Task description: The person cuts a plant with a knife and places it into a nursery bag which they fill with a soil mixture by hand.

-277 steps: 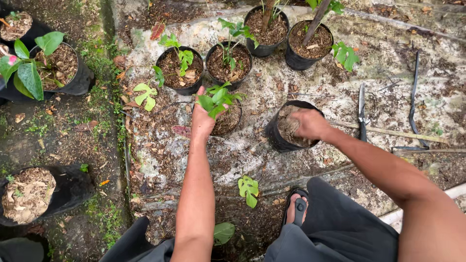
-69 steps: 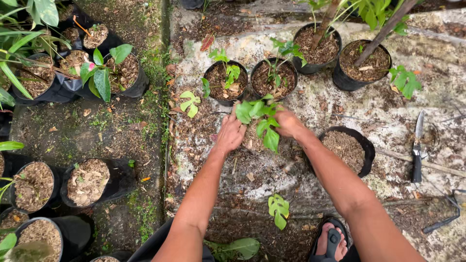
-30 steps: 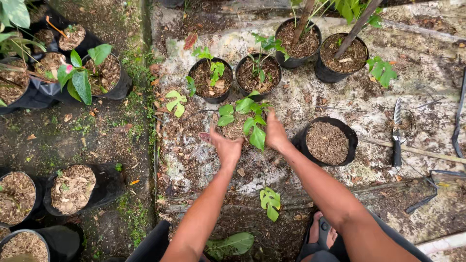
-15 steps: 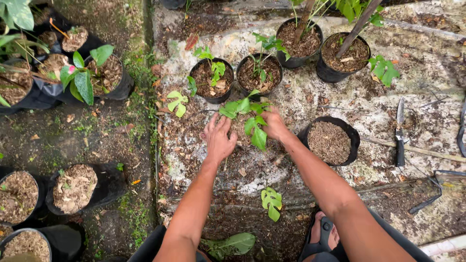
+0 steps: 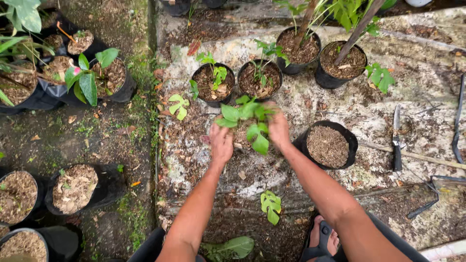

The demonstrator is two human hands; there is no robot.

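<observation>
A small plant with broad green leaves stands on the pale stone slab between my two hands. My left hand is at its left side with the fingers curled in toward its base. My right hand cups its right side, partly under the leaves. The plant's pot and my fingertips are hidden by the leaves and hands. Just right of my right hand stands a black pot of bare soil.
Behind the plant stand two seedling pots and two larger stemmed pots. A knife and a stick lie to the right. Soil-filled bags and leafy pots sit on the ground at left. A loose leaf lies near my foot.
My left hand has lifted off the slab and closed in on the plant's left side. My right hand has stayed at the plant's right side.
</observation>
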